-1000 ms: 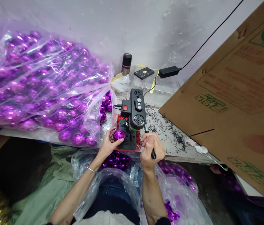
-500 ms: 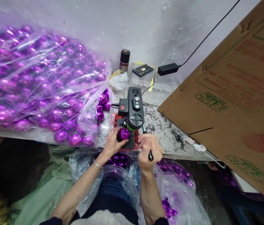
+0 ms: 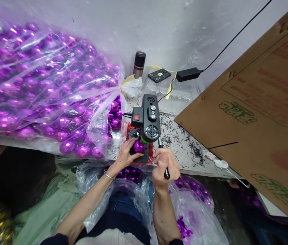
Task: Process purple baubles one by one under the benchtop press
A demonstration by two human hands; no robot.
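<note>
A shiny purple faceted ball point(image 3: 139, 146) sits at the base plate of a small black hand press point(image 3: 151, 115), close beside the green-rimmed underside of its head. My left hand point(image 3: 123, 156) has thumb and fingers around the ball from the left. My right hand point(image 3: 164, 166) is wrapped in a fist round the black grip of the lever point(image 3: 167, 174), whose metal rod runs up to the press. The head hides part of what lies beneath it. A box with a red switch point(image 3: 136, 116) is attached to the press's left side.
A large clear bag of purple balls point(image 3: 44, 88) covers the left side. A cardboard box point(image 3: 261, 129) leans at the right. Behind the press are a thermos point(image 3: 139, 64), a phone-like black slab point(image 3: 159, 75) and a power adapter point(image 3: 189, 74). Black scraps litter the table point(image 3: 177, 143).
The whole view has shifted slightly, so the scene sits a little further right. Both hands keep their holds on the ball and the lever.
</note>
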